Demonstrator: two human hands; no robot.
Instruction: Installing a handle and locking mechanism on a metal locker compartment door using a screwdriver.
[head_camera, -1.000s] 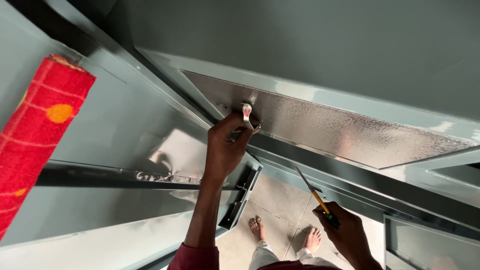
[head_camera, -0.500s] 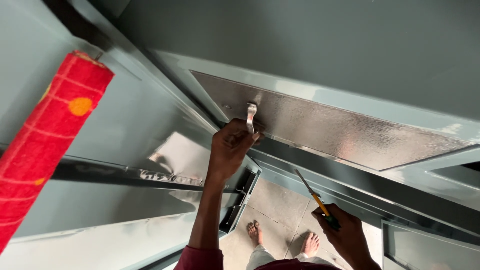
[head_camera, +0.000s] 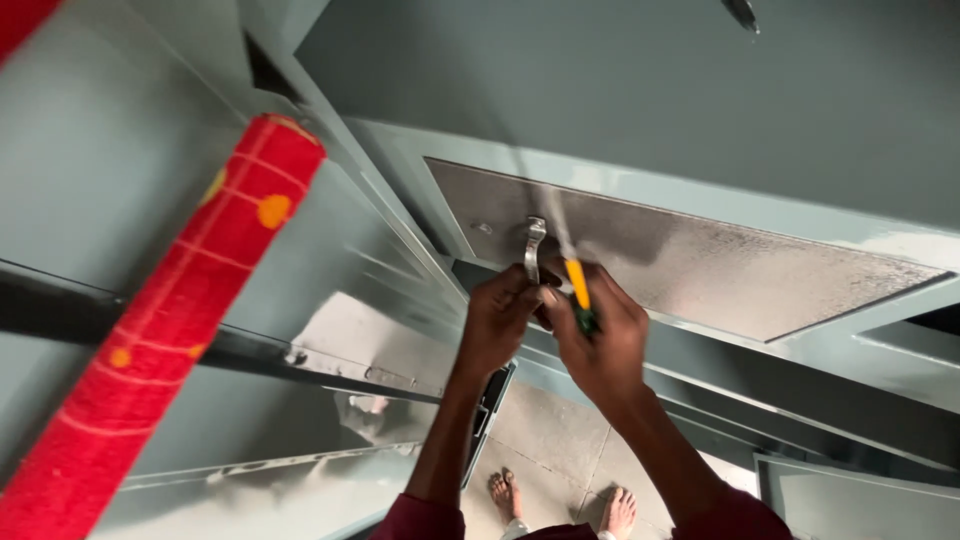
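Metal bracket (head_camera: 533, 247) sits against frosted glass panel (head_camera: 700, 260), pinched by left hand (head_camera: 497, 322); right hand (head_camera: 603, 335) fully clenched around yellow-handled screwdriver (head_camera: 577, 290).

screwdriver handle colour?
Yellow with a green band, on the screwdriver in the right hand; shows in the head view.

Grey-green door (head_camera: 640, 90) with silvery pebbled panel (head_camera: 700, 260) — yellow-and-green screwdriver (head_camera: 580, 295), red rolled mat (head_camera: 170, 340) with orange dots.
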